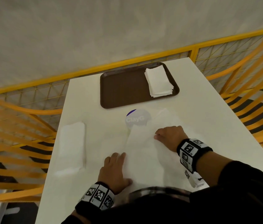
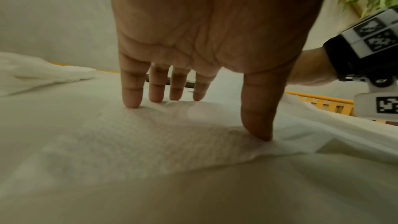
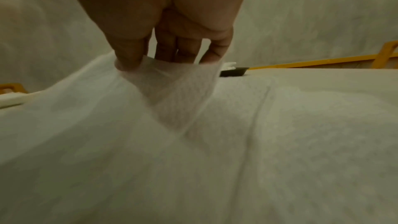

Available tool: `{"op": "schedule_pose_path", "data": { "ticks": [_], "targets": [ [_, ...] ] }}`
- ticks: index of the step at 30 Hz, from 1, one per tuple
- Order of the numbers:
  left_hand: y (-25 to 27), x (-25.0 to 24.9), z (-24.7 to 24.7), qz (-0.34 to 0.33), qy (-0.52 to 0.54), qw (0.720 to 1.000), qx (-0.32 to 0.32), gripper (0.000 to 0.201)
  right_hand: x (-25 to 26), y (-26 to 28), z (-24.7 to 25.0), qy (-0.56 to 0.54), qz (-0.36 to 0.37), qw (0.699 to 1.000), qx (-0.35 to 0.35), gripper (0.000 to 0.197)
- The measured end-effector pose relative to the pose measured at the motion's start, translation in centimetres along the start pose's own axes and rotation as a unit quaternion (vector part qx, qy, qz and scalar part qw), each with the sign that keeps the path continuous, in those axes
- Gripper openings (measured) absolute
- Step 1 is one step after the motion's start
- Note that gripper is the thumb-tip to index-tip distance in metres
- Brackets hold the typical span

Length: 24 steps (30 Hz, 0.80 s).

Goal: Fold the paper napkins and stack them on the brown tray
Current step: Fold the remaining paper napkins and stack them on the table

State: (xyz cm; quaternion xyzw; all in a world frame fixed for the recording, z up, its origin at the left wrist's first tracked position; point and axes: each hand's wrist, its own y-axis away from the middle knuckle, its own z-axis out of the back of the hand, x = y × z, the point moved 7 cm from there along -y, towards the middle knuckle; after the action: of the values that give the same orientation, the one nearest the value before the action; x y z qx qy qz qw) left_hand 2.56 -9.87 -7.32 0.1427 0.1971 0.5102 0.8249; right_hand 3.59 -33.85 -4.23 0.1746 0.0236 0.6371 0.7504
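Note:
A white paper napkin [image 1: 143, 152] lies spread on the white table [image 1: 208, 110] right in front of me. My left hand [image 1: 121, 167] presses its near left edge with straight fingers; in the left wrist view the fingertips of that hand [image 2: 197, 120] push down on the napkin [image 2: 150, 142]. My right hand [image 1: 158, 136] pinches the far edge. The right wrist view shows thumb and fingers of this hand [image 3: 161, 62] holding that edge lifted off the rest of the napkin [image 3: 280, 142]. The brown tray [image 1: 124, 88] sits at the far middle, with a stack of folded napkins [image 1: 159, 81] on its right side.
A pile of white napkins [image 1: 72, 143] lies on the table's left part. A round grey-purple sticker [image 1: 138, 119] marks the table between tray and napkin. Yellow chairs [image 1: 14, 126] flank both sides, and a yellow mesh railing [image 1: 127, 62] runs behind the table.

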Motion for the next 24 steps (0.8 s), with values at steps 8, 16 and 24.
{"op": "schedule_pose_path", "data": {
  "ticks": [8,16,24],
  "targets": [
    [-0.8,0.9,3.5,0.053,0.293,0.947,-0.116,0.127,-0.1,1.6,7.4,-0.276,0.031,0.947,-0.162,0.007],
    [-1.4,-2.0,4.9,0.039,0.742,0.669,-0.019,0.078,-2.6,3.3,11.4,-0.518,-0.025,0.836,-0.18,0.002],
    [-1.1,-2.3,8.6,0.019,0.697,0.714,-0.067,0.02,-2.7,4.8,11.6,-0.604,-0.05,0.782,-0.148,0.007]
  ]
}}
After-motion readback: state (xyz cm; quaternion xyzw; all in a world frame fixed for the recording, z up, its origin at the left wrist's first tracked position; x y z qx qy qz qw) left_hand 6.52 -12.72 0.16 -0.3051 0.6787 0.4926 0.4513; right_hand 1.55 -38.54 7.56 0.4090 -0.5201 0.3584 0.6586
